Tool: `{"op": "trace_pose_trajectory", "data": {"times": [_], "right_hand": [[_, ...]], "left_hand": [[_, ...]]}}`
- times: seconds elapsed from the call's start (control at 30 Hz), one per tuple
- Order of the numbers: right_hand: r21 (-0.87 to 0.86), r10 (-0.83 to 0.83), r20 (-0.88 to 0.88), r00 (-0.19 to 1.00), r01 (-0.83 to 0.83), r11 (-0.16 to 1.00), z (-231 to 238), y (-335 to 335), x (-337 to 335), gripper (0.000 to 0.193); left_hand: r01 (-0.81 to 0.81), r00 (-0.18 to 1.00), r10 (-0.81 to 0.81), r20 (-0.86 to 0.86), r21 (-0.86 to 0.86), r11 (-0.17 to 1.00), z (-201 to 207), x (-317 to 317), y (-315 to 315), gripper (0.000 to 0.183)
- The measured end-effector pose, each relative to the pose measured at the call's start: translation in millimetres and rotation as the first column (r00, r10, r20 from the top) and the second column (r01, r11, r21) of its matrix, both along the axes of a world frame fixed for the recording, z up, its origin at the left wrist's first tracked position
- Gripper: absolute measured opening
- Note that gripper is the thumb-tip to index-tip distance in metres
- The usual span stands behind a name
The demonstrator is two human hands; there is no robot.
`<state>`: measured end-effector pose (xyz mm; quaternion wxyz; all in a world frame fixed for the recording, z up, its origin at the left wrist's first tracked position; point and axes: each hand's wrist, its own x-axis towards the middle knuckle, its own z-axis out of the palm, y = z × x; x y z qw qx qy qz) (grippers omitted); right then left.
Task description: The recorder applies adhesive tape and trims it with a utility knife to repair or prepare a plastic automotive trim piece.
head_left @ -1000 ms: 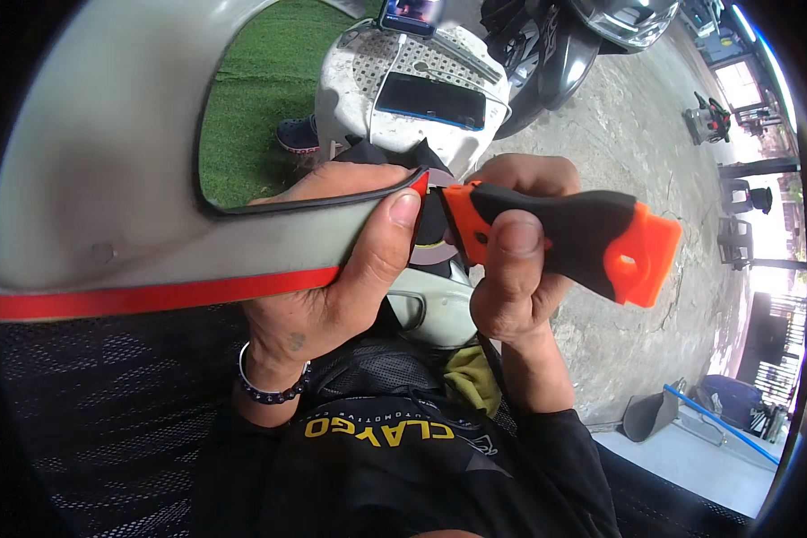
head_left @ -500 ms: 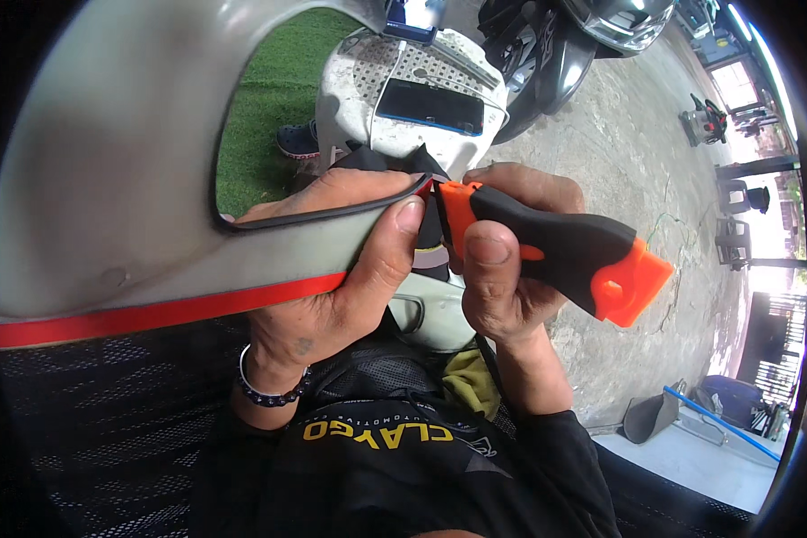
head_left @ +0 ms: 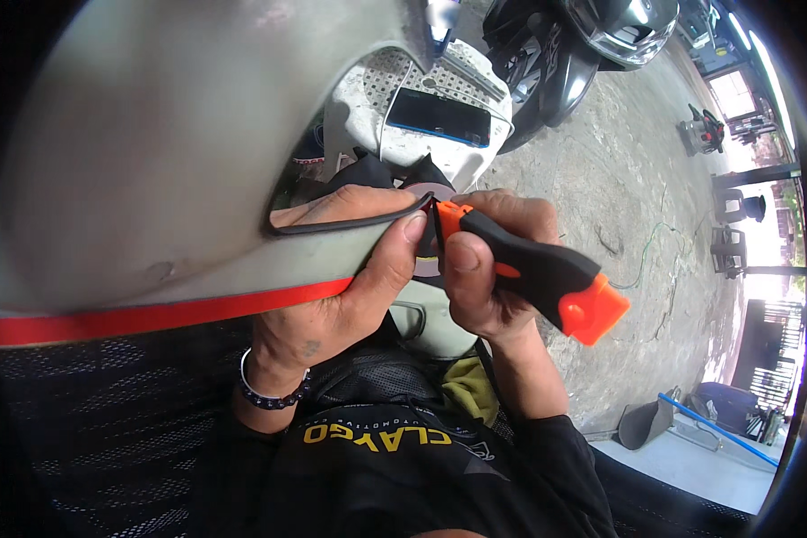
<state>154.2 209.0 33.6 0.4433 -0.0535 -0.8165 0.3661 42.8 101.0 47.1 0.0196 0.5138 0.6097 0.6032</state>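
A large glossy grey-green motorcycle panel [head_left: 143,179] fills the left side, with a red strip [head_left: 179,312] along its lower edge and black trim [head_left: 359,220] along its opening. My left hand [head_left: 336,314] grips the narrow tip of this panel, thumb on the near side and fingers behind the opening. In my right hand [head_left: 475,291] is an orange and black utility knife [head_left: 538,264], held with the thumb on its side. The knife's front end meets the panel's tip beside my left thumb; its contact with the trim is too small to make out.
Beyond my hands stands a white plastic stool [head_left: 354,112] bearing a dark phone [head_left: 439,117] and a white cable. A dark motorcycle [head_left: 556,63] is past it. A pale part [head_left: 444,323] and a yellow-green cloth [head_left: 471,390] lie near my lap. A dustpan [head_left: 646,423] is at right.
The panel has shifted and turned, its opening now looking narrower and farther right. My right hand and the knife have moved left, with the knife's rear end tilted lower.
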Motion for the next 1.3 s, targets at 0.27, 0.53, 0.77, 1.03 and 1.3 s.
{"op": "trace_pose_trajectory", "data": {"times": [0.27, 0.53, 0.77, 1.03, 1.3], "right_hand": [[-0.25, 0.17, 0.458, 0.873, -0.057, 0.966, -1.6, 0.5, -0.7, 0.017], [-0.422, 0.287, 0.051, 0.957, -0.24, 0.874, 19.5, 7.9, -17.0, 0.013], [-0.444, 0.29, 0.103, 0.952, -0.216, 0.869, 20.3, -0.7, -29.5, 0.029], [0.249, 0.029, -0.188, 0.982, 0.019, 0.968, 5.8, -7.0, -47.0, 0.034], [0.336, 0.0, -0.192, 0.981, 0.066, 0.94, 2.0, -6.4, -40.7, 0.034]], "left_hand": [[-0.207, 0.969, 0.215, -0.123, 0.074, 0.976, 5.3, -12.4, -19.6, 0.01], [-0.215, 0.85, 0.184, 0.494, 0.006, 0.977, -4.2, -20.1, -26.3, 0.018], [-0.159, 0.846, 0.132, 0.517, 0.009, 0.987, -4.9, -17.2, -21.7, 0.018], [-0.147, 0.976, 0.123, 0.179, 0.126, 0.981, -11.7, -15.5, -21.9, 0.012], [-0.172, 0.97, 0.137, 0.2, 0.171, 0.97, -16.0, -7.5, -18.0, 0.012]]}}
